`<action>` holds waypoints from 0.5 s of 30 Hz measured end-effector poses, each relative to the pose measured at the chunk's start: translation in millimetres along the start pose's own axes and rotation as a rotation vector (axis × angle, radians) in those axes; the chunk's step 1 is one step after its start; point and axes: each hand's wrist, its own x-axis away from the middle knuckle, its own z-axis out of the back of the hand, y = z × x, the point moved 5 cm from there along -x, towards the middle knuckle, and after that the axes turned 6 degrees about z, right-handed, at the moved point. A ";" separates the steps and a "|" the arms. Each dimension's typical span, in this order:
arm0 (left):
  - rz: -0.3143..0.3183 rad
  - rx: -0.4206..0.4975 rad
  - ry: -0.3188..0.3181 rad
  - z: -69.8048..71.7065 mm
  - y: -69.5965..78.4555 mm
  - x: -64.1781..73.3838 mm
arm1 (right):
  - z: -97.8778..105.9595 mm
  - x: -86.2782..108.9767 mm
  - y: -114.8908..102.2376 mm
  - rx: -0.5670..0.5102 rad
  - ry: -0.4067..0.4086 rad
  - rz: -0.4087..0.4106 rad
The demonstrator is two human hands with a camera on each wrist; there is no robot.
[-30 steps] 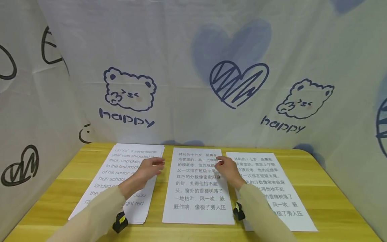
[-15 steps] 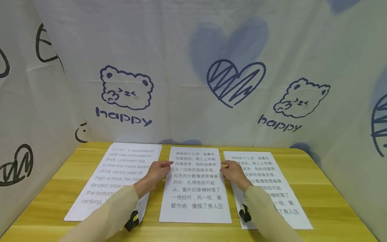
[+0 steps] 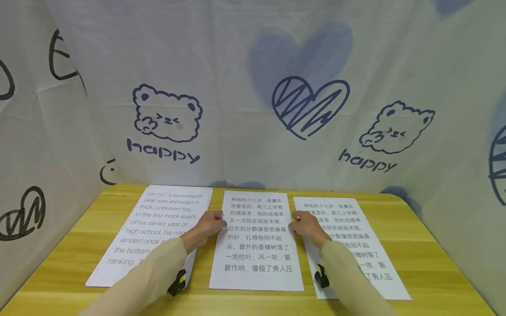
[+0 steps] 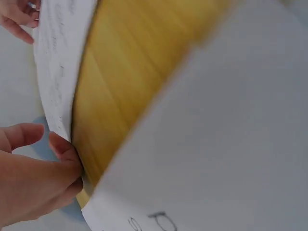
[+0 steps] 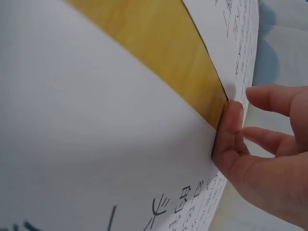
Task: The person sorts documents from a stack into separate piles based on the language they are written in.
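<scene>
A white page of printed Chinese text (image 3: 257,245) lies flat in the middle of the table. My left hand (image 3: 206,226) is at its left edge, thumb and forefinger tips right by the paper. Across from it, my right hand (image 3: 310,226) is at the page's right edge. In the left wrist view the left thumb and forefinger stand apart, the fingers bent beside the page. The right wrist view has one right finger against the page's edge, with the other digits spread above. Both palms face inward.
A stack of English-text pages (image 3: 158,219) lies at left, partly under the left forearm. At right, another Chinese-text page (image 3: 379,278) sits partly beneath the right forearm. The yellow wooden table (image 3: 439,272) ends at a printed white cloth (image 3: 245,145) behind and on both sides.
From above the left stack and the middle page's upper right, both hands have come to the middle page's side edges. In the last half second they have shifted only slightly.
</scene>
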 end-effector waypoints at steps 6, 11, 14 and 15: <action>0.009 -0.054 -0.015 2.6 -3.1 -4.8 | -1.5 0.4 -4.6 0.009 -0.059 0.008; 0.002 -0.062 -0.026 2.0 -3.2 -7.6 | 0.0 1.7 -6.8 0.026 -0.068 0.015; 0.016 -0.037 -0.031 1.5 -4.1 -8.2 | 0.9 2.9 -6.8 0.016 -0.072 0.013; 0.018 -0.035 -0.028 1.8 -4.2 -8.2 | 1.1 3.1 -7.1 0.009 -0.074 0.011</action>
